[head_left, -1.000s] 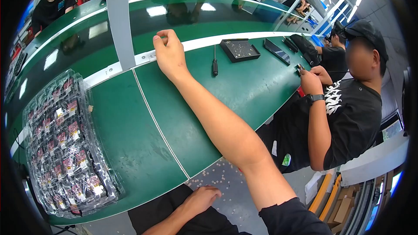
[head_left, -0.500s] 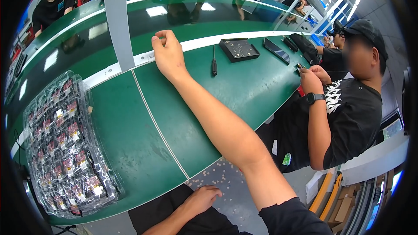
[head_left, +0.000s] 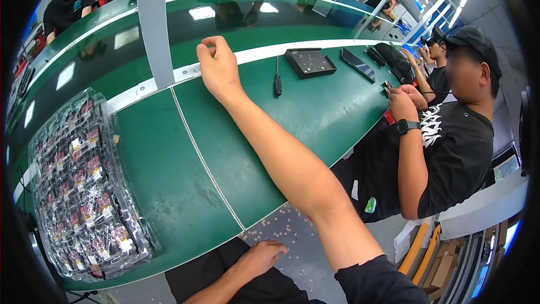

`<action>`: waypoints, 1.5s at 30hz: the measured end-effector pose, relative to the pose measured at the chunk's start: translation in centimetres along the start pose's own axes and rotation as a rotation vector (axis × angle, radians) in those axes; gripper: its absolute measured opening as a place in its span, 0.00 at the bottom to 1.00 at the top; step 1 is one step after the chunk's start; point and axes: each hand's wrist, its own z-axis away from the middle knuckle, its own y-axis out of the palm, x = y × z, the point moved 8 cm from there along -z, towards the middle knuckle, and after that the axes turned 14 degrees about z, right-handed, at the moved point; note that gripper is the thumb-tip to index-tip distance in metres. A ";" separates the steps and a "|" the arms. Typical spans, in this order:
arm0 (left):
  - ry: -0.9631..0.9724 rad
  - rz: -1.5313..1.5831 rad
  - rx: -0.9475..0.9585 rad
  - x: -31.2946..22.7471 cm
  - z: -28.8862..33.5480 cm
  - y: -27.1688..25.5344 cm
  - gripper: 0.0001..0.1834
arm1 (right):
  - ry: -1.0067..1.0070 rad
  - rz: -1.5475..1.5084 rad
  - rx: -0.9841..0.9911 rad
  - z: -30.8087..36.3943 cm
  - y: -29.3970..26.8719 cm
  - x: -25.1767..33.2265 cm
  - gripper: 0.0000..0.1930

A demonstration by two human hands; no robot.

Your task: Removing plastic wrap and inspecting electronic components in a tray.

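Background arm (head_left: 419,71) higher — right hand (head_left: 219,70) curled

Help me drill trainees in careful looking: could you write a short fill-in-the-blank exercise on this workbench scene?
1. The tool nearest the wearer's right hand is a ____.
2. The clear trays stand toward the ____ side of the picture.
3. The table under those trays has a surface coloured ____.
4. On one wrist, the nearest co-worker wears a black ____.

Missing words: screwdriver; left; green; watch.
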 end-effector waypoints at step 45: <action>0.025 -0.002 0.001 -1.6 -0.1 0.2 0.14 | -0.033 0.142 -0.043 0.7 -0.1 0.3 0.15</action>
